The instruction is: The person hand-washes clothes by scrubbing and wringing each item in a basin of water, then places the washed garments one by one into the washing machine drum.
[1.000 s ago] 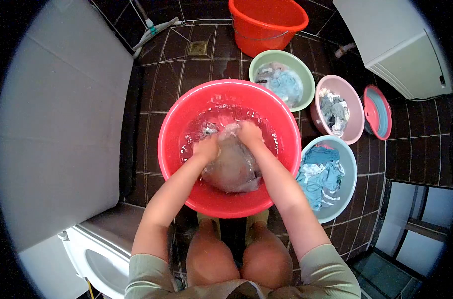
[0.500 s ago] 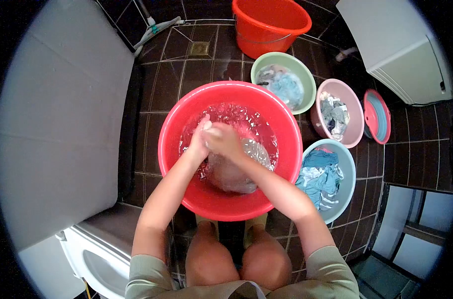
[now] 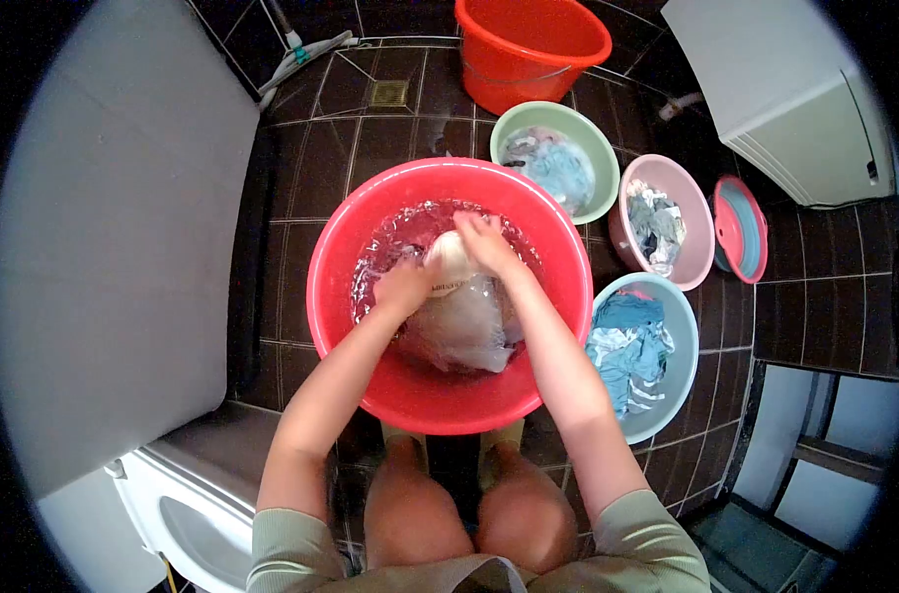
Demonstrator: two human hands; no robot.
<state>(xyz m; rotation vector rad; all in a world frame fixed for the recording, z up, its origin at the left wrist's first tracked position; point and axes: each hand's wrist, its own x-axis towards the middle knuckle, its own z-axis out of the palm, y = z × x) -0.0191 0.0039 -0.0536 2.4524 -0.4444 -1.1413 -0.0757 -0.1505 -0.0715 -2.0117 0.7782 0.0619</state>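
A large red basin (image 3: 328, 341) of rippling water stands in front of me. A wet, pale garment (image 3: 464, 331) lies in it, partly under the water, with a lettered band near its upper end. On the band's left side, my left hand (image 3: 404, 287) is closed on the fabric; its fingertips are blurred and partly hidden. My right hand (image 3: 481, 242) is at the garment's upper right edge, fingers stretched out and apart, near or touching the cloth.
Right of the red basin stand a green basin (image 3: 608, 163) of soapy laundry, a pink basin (image 3: 703, 242) and a light blue basin (image 3: 685, 385) of clothes. A folded basin (image 3: 741, 229) leans beyond. An orange-red bucket (image 3: 529, 79) is behind; a white toilet (image 3: 188, 514) is lower left.
My hands were pressed together around a bunched part of the pale garment. They have moved apart, the right one up and rightward, and the lettered band now shows between them.
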